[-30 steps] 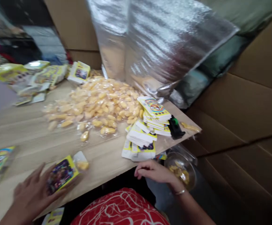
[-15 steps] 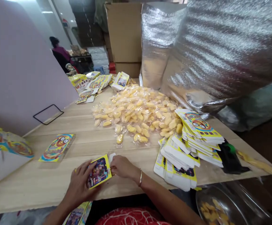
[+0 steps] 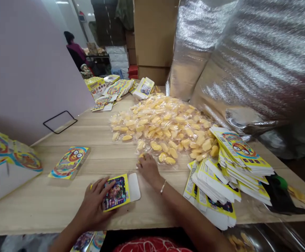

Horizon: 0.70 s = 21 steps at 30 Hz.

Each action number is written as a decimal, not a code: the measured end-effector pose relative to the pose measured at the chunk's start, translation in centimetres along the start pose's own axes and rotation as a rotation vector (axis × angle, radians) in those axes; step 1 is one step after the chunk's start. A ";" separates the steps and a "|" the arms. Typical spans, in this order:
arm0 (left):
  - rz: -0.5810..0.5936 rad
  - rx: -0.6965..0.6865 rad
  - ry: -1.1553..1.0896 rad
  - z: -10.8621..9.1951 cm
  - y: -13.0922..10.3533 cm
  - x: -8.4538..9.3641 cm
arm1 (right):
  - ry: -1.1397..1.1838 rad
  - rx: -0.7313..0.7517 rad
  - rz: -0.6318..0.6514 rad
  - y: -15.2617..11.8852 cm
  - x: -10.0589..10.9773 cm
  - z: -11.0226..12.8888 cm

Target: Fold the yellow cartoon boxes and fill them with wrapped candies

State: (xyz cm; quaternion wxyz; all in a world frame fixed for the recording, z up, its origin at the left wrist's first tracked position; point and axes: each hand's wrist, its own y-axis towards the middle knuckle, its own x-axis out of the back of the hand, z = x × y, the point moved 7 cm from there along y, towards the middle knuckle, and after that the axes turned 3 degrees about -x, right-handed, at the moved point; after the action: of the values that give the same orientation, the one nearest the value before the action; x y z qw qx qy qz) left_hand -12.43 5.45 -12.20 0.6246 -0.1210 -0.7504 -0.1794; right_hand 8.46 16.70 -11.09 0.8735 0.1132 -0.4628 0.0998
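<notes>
My left hand point(image 3: 96, 199) lies over a small yellow card box point(image 3: 117, 194) with a dark printed picture, its fingers across the face and its thumb side hidden. The box's white end flap point(image 3: 134, 187) sticks out to the right, unfolded. My right hand point(image 3: 149, 170), with a bracelet on the wrist, is at the near edge of a heap of yellow pieces in clear wrappers point(image 3: 160, 119). Its fingers are curled on one wrapped yellow piece point(image 3: 142, 155) lying on the table. A printed yellow box or card in clear wrap point(image 3: 69, 162) lies flat to the left.
Stacked flat printed boxes point(image 3: 244, 154) stand to the right, beside a black tape dispenser point(image 3: 284, 196). More printed boxes point(image 3: 121, 87) lie at the back left. Silver foil sheeting point(image 3: 260, 59) rises behind. A large white carton point(image 3: 2, 175) borders the left. A person point(image 3: 76, 50) sits far off.
My right hand has left the box's end and moved up and right to a wrapped piece by the heap. The white flap now shows fully. The view has shifted slightly.
</notes>
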 end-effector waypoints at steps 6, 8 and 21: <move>0.040 -0.026 -0.018 0.2 0.4 0.0 | 0.341 0.310 0.147 -4.9 -1.0 -0.9; 0.050 -0.048 -0.026 0.1 0.7 -0.2 | 0.434 0.291 0.126 -5.5 -0.1 -1.8; -0.019 -0.082 -0.057 -0.2 1.1 0.1 | 0.301 0.504 0.421 -5.5 -2.6 2.7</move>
State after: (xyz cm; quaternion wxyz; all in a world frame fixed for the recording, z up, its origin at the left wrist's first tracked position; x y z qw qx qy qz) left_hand -11.84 6.34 -11.99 0.5958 -0.1445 -0.7610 -0.2125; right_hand 6.39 10.45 -12.38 0.8370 0.2110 -0.3030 0.4040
